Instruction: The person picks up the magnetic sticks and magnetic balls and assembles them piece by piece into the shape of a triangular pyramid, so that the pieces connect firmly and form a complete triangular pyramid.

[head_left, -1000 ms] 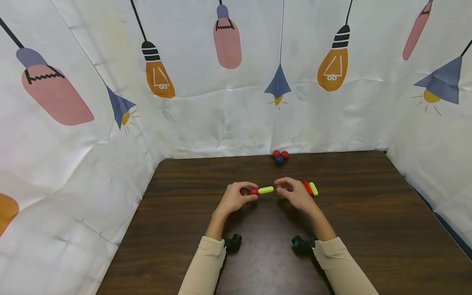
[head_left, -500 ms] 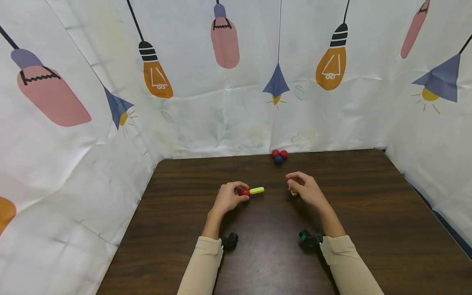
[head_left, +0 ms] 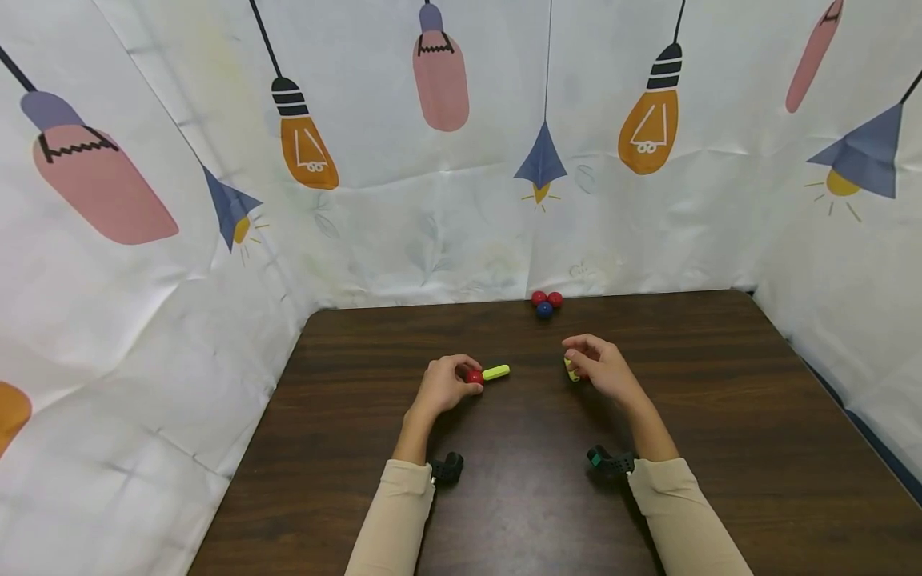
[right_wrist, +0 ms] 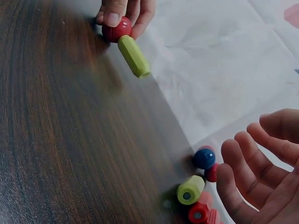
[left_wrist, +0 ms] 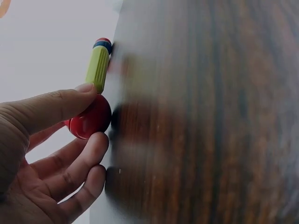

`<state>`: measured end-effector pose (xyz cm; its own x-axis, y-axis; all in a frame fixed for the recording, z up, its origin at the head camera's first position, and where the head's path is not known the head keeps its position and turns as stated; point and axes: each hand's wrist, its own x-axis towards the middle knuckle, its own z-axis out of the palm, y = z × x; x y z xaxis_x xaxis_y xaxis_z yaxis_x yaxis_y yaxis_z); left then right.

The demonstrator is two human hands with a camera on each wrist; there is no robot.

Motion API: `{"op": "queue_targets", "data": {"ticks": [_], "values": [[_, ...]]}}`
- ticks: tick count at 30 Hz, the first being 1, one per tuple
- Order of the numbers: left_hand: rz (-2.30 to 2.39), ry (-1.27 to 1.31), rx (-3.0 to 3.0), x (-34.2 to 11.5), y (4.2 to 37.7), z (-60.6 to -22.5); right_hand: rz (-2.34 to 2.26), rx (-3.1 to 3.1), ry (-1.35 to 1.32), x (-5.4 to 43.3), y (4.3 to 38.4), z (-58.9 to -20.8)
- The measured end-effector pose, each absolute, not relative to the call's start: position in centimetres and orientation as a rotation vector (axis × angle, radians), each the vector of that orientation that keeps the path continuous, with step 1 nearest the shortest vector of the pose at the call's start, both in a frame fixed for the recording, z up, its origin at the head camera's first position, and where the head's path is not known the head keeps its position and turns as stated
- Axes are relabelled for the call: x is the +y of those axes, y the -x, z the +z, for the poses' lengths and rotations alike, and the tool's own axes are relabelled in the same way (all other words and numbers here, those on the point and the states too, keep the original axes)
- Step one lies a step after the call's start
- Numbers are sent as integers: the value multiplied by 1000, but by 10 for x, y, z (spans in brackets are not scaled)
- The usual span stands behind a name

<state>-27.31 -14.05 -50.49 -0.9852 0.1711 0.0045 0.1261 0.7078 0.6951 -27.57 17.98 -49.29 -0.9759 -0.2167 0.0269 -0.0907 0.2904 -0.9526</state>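
Observation:
Between thumb and fingers, my left hand [head_left: 442, 386] pinches a red ball [left_wrist: 91, 117] low over the tabletop. A yellow-green ribbed rod [head_left: 497, 372] sticks out from that ball toward the right. My right hand [head_left: 603, 370] has its fingers spread and loosely bent, with nothing between them. Beside its fingertips lies another yellow-green rod [right_wrist: 190, 190], a dark round disc in its end. Red rods [right_wrist: 200, 208] lie right alongside that one; in the head view the right hand hides them.
At the table's far edge, two red balls [head_left: 555, 299] and a blue ball [head_left: 544, 310] sit clustered. Behind the dark wooden table [head_left: 519, 496] hangs a white cloth [head_left: 461, 216] printed with lamps.
My left hand has shifted left with the red ball and its rod. The right hand has moved right, uncovering one yellow-green rod and covering the rods that showed beside it.

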Motion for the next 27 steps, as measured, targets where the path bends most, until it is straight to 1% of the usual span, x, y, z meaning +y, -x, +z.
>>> {"op": "queue_targets", "data": {"ticks": [8, 16, 21, 27], "values": [[1172, -231, 2851, -144, 275, -505, -1793, 2430, 269, 184, 275, -492], [1207, -244, 2818, -147, 276, -506, -1856, 2450, 246, 193, 281, -492], [1208, -222, 2818, -148, 275, -507, -1871, 2456, 251, 193, 290, -491], [1212, -218, 2807, -149, 275, -508, -1752, 2506, 328, 187, 314, -480]]}}
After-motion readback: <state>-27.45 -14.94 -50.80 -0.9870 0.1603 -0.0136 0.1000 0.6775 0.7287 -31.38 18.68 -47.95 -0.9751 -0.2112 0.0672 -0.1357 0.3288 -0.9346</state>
